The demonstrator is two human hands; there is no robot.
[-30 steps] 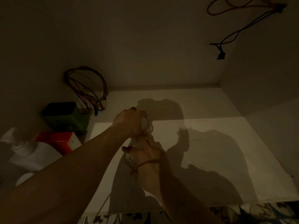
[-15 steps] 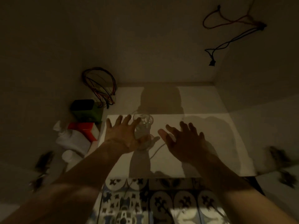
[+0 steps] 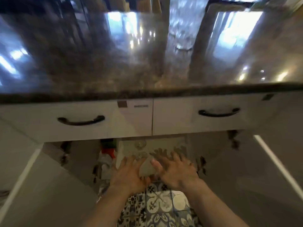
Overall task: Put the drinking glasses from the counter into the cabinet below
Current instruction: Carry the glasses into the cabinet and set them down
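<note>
Two clear drinking glasses stand on the cabinet floor (image 3: 164, 143) below the counter, one (image 3: 140, 143) behind the other (image 3: 141, 155). My left hand (image 3: 129, 174) is spread open just in front of the nearer glass, holding nothing. My right hand (image 3: 175, 171) is also open with fingers apart, to the right of the glasses. More glasses (image 3: 180, 38) show as a blur on the dark shiny counter (image 3: 114, 71) above.
Two white drawers with black handles (image 3: 81, 121) (image 3: 218, 113) sit under the counter edge. Both cabinet doors (image 3: 41, 177) (image 3: 262, 169) stand open at either side. A red and green box (image 3: 108, 149) and a white bottle are at the cabinet's left. Patterned floor tiles (image 3: 160, 205) lie below.
Both hands let go of the glasses and drew back out of the cabinet, fingers spread. The view rose from inside the cabinet to the drawers and counter.
</note>
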